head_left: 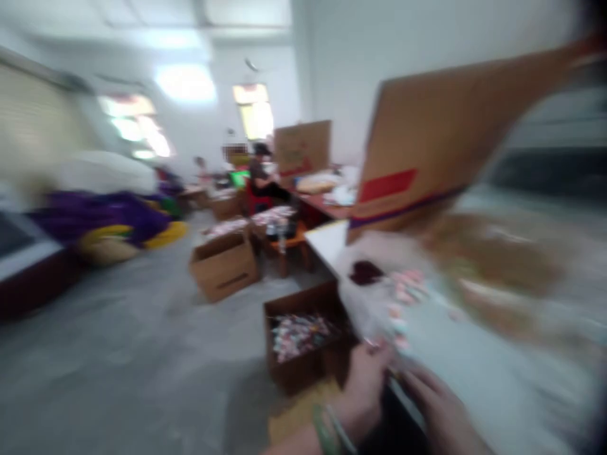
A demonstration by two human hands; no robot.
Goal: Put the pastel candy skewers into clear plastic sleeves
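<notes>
The left hand (367,376) and right hand (439,401) are held close together by the near edge of the worktop (474,373); whether either grip is closed on anything cannot be told through the blur. Many small pieces (298,332) are already gathered in the open carton (303,374) at ten o'clock from the hands. Some loose pieces (408,284) are left at twelve o'clock, beside a plastic bag (363,309), so the work is judged unfinished.

Pale table (493,379) spread right of your left hand (367,373); pinkish pieces (408,285) and translucent plastic bag (363,309) lay just beyond. Left, grey floor (156,354) carried open cardboard box (227,272).
</notes>
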